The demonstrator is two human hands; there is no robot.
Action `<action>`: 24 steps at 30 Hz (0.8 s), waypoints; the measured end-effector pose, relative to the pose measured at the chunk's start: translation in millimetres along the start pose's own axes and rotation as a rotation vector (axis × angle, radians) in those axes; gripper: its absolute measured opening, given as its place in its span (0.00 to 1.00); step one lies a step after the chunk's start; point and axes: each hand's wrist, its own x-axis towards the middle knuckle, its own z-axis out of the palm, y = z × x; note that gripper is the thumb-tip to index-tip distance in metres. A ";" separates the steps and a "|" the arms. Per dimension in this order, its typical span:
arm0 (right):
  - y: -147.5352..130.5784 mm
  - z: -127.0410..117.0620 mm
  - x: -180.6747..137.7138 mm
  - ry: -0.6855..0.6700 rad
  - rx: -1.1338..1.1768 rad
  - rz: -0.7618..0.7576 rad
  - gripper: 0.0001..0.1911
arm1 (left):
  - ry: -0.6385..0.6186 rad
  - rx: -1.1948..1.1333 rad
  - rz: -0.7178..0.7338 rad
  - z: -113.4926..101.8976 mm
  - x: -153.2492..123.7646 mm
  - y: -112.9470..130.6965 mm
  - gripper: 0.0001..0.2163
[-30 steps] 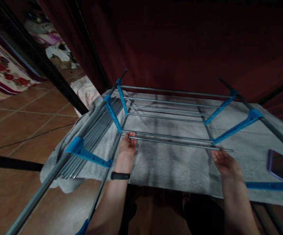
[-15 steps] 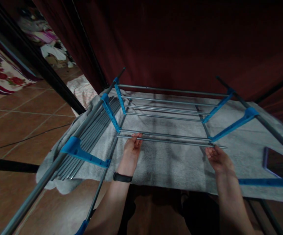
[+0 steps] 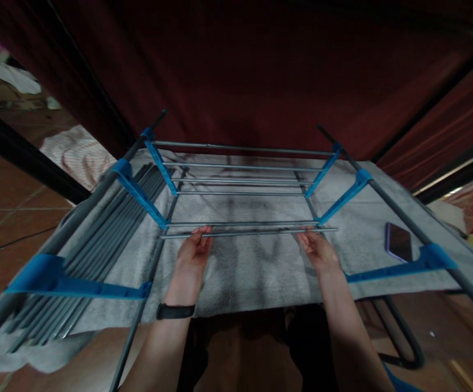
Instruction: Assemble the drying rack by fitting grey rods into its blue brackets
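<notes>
A drying rack frame of grey tubes and blue plastic brackets (image 3: pixel 143 196) stands over a grey towel (image 3: pixel 261 267). Both my hands hold one loose thin metal rod (image 3: pixel 248 233) level, just in front of the rack's fitted rails. My left hand (image 3: pixel 193 251) pinches the rod near its left end; a black band sits on that wrist. My right hand (image 3: pixel 317 249) pinches it near the right end, beside a blue bracket (image 3: pixel 340 200). Several rails lie fitted across the far part of the frame.
A bundle of spare grey rods (image 3: pixel 97 239) lies on the towel at the left. A dark phone (image 3: pixel 398 243) rests on the towel at the right. A dark red curtain (image 3: pixel 240 65) hangs behind. Tiled floor (image 3: pixel 3 207) and striped cloth (image 3: pixel 77 155) lie left.
The view has swung to the right. The rod and both hands have shifted left in view, and my hands now sit closer together on the rod, still gripping it.
</notes>
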 end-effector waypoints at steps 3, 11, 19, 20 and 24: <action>5.2 1.2 -0.8 -0.004 0.011 0.005 0.09 | 0.010 0.030 -0.021 2.6 -2.8 -2.6 0.13; 18.8 8.9 -10.5 -0.068 0.008 0.046 0.08 | -0.063 0.062 -0.008 2.3 -5.2 -15.8 0.12; 21.0 13.9 -11.5 -0.080 0.003 0.069 0.08 | -0.112 0.043 0.062 -1.6 -10.1 -20.8 0.11; 21.4 14.7 -12.0 -0.088 0.004 0.073 0.09 | -0.122 0.039 0.072 -2.2 -11.0 -20.5 0.10; 23.4 17.8 -14.5 -0.089 -0.007 0.090 0.10 | -0.110 0.025 0.099 -3.9 -11.3 -19.6 0.09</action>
